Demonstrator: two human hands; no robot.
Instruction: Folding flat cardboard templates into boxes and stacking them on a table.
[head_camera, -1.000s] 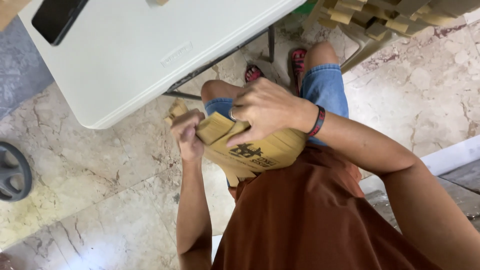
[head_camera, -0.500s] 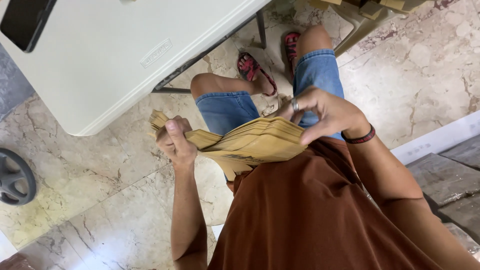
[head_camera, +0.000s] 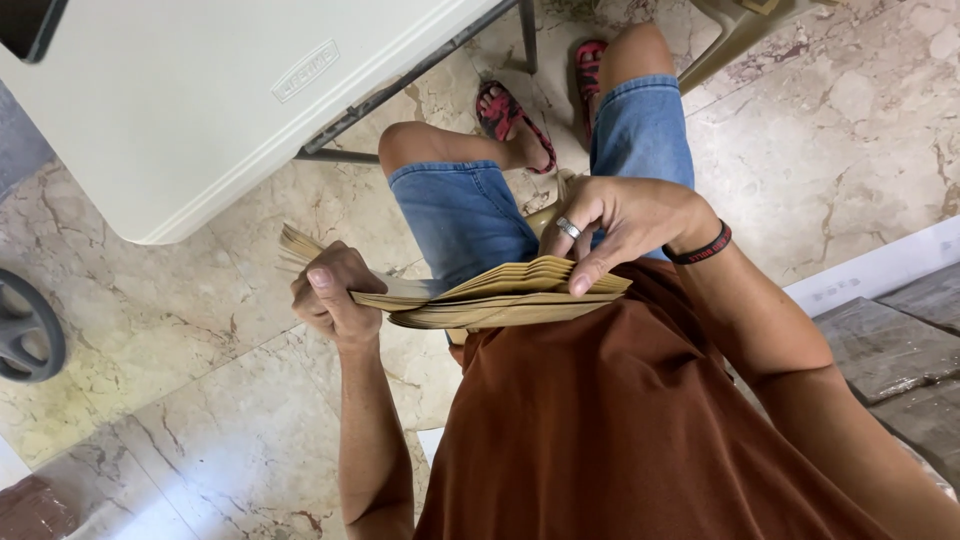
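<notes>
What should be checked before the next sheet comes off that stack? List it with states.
1. Left hand grips one end of the stack of brown paper sheets: ok.
2. Right hand fingertips rest on the other end's fanned edges: ok.
3. Stack held level above the lap: ok.
4. A single sheet separated: cannot tell.
5. White table bare nearby for putting sheets down: ok.
</notes>
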